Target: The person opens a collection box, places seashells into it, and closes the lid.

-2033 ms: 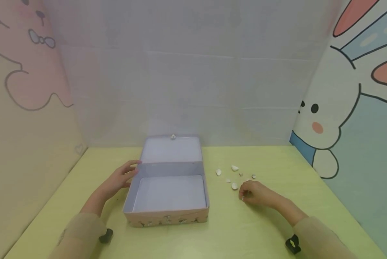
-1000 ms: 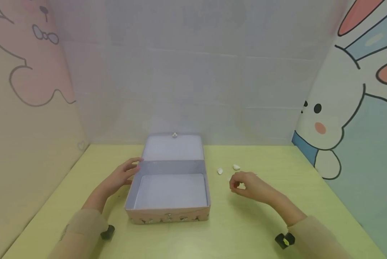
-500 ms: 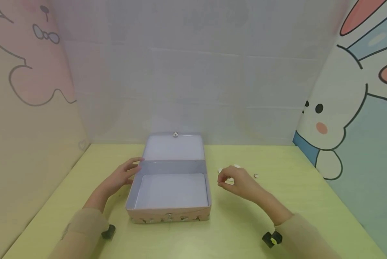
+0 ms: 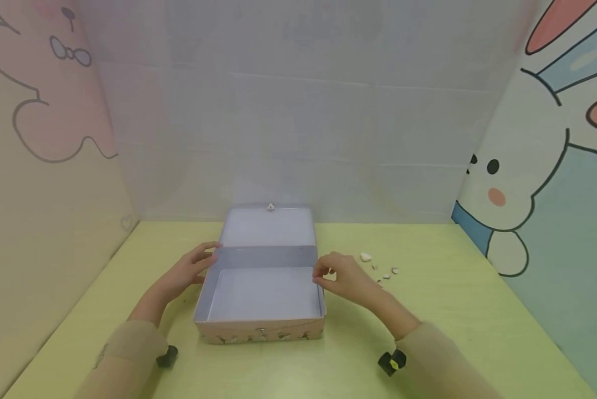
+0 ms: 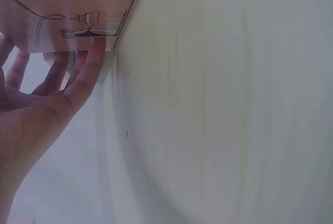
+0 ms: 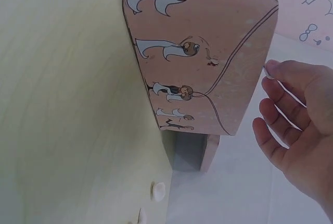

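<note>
Beige sleeves (image 4: 128, 354), black wrist cameras (image 4: 392, 362)

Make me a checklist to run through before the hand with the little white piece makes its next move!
1. Lid open: ok, folded back.
2. Left hand touching the box: ok, fingers at its side.
3. Right hand pinching the white piece: ok.
4. White piece past the box's rim: cannot tell, fingertips are near the rim.
5. Table cleared of small pieces: not ok, several lie there.
</note>
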Demonstrator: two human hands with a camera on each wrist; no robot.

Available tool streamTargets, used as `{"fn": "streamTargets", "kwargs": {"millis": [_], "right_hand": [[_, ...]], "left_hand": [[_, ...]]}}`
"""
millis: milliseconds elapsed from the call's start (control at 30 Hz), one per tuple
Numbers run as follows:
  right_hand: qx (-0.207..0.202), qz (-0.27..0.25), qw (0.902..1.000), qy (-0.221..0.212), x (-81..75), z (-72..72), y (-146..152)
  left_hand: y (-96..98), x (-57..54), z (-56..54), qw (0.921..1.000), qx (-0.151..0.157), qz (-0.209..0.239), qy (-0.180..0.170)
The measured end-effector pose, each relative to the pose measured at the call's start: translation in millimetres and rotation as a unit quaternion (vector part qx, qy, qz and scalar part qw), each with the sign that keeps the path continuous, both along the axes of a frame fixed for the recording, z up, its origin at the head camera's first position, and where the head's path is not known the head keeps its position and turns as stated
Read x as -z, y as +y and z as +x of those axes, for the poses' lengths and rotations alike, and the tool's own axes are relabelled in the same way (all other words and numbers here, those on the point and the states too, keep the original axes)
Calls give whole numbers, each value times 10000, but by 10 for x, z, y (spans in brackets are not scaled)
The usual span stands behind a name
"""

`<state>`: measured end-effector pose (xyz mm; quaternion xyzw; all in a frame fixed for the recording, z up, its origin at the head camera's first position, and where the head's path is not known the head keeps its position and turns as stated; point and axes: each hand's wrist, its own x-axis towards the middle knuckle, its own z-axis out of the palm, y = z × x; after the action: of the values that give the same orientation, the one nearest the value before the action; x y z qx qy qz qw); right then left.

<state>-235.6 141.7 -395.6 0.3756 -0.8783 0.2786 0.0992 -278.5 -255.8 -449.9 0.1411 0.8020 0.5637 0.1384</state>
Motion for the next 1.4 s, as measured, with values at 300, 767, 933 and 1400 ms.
{"fn": "streamTargets", "kwargs": {"millis": [300, 767, 933, 1400], "right_hand": [[173, -28, 9998, -3, 90, -93, -185], [161, -272, 9991, -270, 136, -130, -231], [287, -327, 9990, -124, 92, -107, -170], [782, -584, 9950, 216, 7, -101, 302]], "left_hand": [[13, -5, 14, 10000, 8, -5, 20], [23, 12, 10, 10000, -45, 9, 41], [30, 3, 27, 10000, -45, 33, 46], [63, -59, 120, 9999, -101, -29, 62]]}}
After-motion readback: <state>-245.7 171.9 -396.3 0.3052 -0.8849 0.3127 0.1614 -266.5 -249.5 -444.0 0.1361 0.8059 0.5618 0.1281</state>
